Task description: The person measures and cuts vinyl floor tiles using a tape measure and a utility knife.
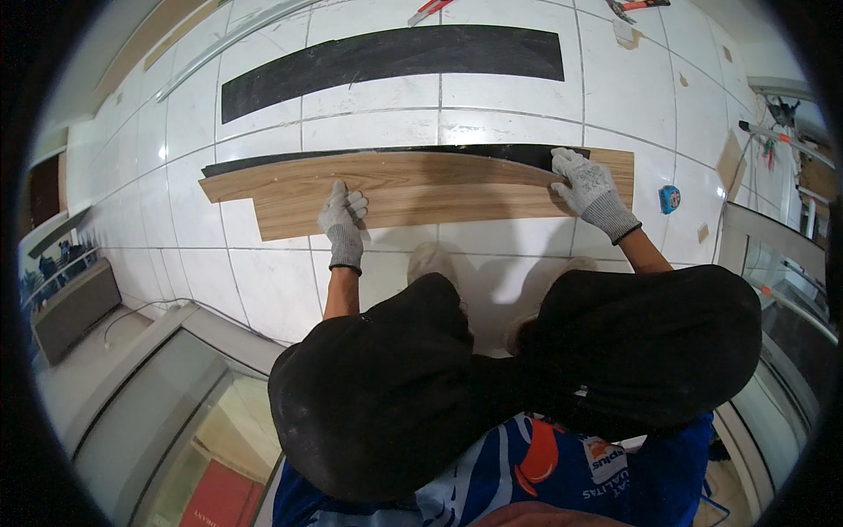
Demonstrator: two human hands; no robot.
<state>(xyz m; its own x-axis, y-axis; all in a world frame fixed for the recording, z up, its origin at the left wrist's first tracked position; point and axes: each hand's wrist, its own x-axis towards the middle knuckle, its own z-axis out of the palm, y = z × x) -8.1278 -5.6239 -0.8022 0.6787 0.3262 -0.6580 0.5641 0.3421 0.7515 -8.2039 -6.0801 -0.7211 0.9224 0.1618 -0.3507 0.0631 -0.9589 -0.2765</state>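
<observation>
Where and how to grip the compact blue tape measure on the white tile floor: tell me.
Probably pinch the tape measure across its case from above, using the grey-gloved right hand: the case is compact, and white tile shows all around it.

Tiled room (186, 206) being used as workshop, planks (421, 193) laid out, hammer (643, 4) spotted toward floor's (509, 127) far right corner

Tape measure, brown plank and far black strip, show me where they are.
Tape measure (670, 199): head view, on its blue case.
Brown plank (430, 195): head view, on its grained face.
Far black strip (399, 58): head view, middle of its surface.
</observation>
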